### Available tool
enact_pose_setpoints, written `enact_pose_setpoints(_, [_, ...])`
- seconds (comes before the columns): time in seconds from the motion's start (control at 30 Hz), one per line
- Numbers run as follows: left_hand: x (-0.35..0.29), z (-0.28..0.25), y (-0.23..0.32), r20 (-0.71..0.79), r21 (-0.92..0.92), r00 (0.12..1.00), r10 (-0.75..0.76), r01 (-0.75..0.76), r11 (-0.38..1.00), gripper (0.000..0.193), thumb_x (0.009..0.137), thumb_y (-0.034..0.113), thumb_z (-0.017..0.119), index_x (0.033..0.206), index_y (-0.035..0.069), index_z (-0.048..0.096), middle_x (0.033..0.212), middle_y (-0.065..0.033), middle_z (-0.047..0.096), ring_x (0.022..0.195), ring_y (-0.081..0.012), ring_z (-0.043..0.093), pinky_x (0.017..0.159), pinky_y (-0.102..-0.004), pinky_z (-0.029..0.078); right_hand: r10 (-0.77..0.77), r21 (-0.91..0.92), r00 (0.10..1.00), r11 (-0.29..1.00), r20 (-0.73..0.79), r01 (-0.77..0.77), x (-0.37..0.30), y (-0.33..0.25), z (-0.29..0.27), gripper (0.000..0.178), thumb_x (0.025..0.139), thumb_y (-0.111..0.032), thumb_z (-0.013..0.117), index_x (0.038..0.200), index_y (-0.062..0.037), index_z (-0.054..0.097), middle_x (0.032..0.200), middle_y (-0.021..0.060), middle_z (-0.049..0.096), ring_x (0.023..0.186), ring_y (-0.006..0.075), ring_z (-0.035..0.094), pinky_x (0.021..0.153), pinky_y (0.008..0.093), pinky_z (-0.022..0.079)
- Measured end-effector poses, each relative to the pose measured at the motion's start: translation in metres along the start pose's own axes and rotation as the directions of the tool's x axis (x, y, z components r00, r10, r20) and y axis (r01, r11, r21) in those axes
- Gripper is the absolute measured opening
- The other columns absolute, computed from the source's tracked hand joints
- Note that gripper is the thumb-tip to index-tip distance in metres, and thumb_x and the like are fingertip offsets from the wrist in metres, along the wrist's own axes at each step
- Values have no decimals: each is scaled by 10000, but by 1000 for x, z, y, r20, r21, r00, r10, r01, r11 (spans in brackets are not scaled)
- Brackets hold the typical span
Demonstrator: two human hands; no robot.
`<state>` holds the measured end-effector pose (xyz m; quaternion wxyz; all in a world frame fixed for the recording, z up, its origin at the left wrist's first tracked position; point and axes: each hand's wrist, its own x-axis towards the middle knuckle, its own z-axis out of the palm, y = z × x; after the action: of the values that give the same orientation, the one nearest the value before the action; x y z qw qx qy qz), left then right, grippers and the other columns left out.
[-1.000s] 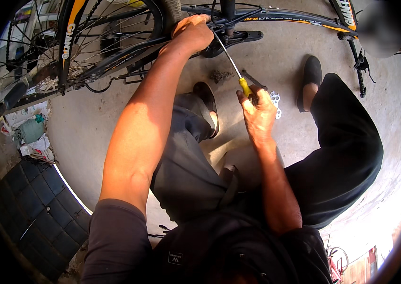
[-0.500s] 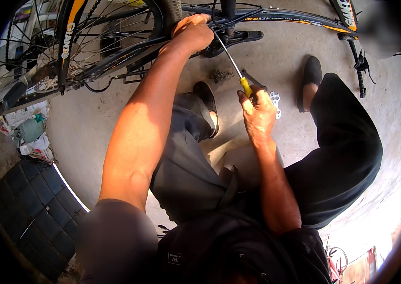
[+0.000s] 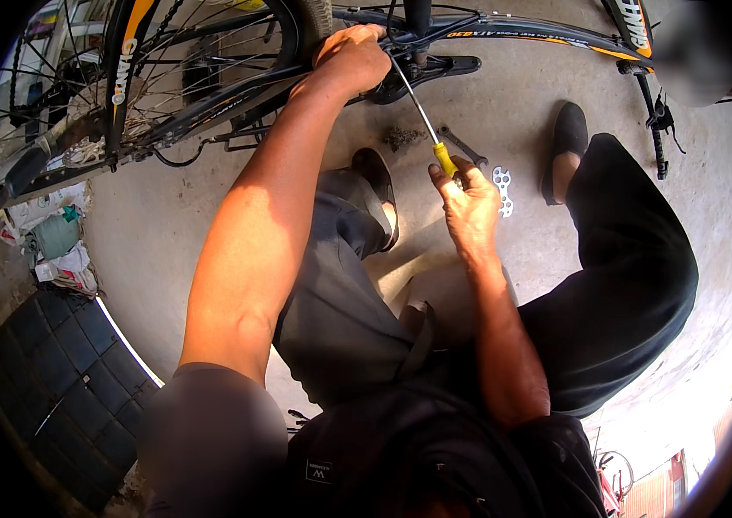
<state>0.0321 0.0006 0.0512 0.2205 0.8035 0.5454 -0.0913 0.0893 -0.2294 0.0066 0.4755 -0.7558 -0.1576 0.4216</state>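
A black and orange bicycle (image 3: 513,31) lies across the top of the view. My left hand (image 3: 353,60) is closed against its frame beside the rear tyre (image 3: 317,19); the fingertips are hidden, so what they grip does not show. In my right hand (image 3: 473,207) is a screwdriver (image 3: 443,156) with a yellow handle, its fingers wrapped round the grip. The long metal shaft slants up and left to the crank area, close by my left hand. Its tip is lost among the dark parts there. A black crank arm (image 3: 456,66) sticks out to the right.
On the concrete floor beyond my right hand lie an open-end wrench (image 3: 464,145) and a silver multi-hole spanner (image 3: 503,192). A dark heap like a bicycle chain (image 3: 403,137) rests nearby. Rags and scraps (image 3: 57,237) are piled at left, above a dark tiled panel (image 3: 59,380).
My right hand and the screwdriver handle have shifted slightly left, uncovering more of the wrench and the spanner. My left hand stays in place.
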Motion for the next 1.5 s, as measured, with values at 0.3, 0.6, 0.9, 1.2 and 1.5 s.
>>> enact_pose_setpoints(0.3, [0, -5, 3, 35, 22, 999, 8, -9, 1000, 555, 751, 52, 465, 1288, 174, 537, 1188, -163, 597, 1106, -308, 571, 949, -366, 437, 152, 80, 981, 984, 119, -162, 1, -7, -3, 391, 766, -243, 745, 1024, 25, 627, 666, 19, 568, 601, 96, 507, 572, 256, 430])
enact_pose_setpoints(0.6, [-2, -3, 1, 20, -26, 1000, 1, 0, 1000, 558, 745, 47, 457, 1286, 160, 537, 1201, -165, 589, 1116, -307, 565, 959, -365, 430, -371, -356, 927, 875, -57, 328, -4, 5, 2, 289, 784, -219, 718, 966, -47, 575, 774, 149, 604, 670, 289, 591, 614, 367, 465])
enact_pose_setpoints(0.9, [-1, -5, 1, 42, -30, 999, 3, -2, 1000, 561, 742, 44, 457, 1286, 154, 538, 1220, -151, 583, 1129, -303, 558, 969, -360, 425, -187, -199, 982, 963, -18, 180, -2, 2, 2, 309, 819, -261, 691, 1028, -42, 628, 675, 124, 596, 594, 185, 541, 583, 300, 445])
enact_pose_setpoints(1.2, [-3, -5, 4, 28, -11, 1000, -6, 6, 1000, 564, 746, 41, 459, 1291, 164, 537, 1215, -153, 585, 1127, -299, 560, 971, -364, 426, -32, -15, 997, 999, 70, 33, 4, 6, -1, 375, 819, -285, 699, 1040, 11, 637, 658, 20, 554, 615, 85, 473, 581, 246, 414])
enact_pose_setpoints(1.5, [2, 1, -4, -14, -20, 999, 31, -31, 999, 551, 749, 51, 461, 1283, 159, 544, 1176, -170, 601, 1100, -307, 574, 955, -365, 433, 232, 211, 947, 937, 223, -279, 0, -5, -2, 378, 816, -235, 701, 1077, 25, 617, 667, 3, 558, 612, 88, 507, 571, 251, 424])
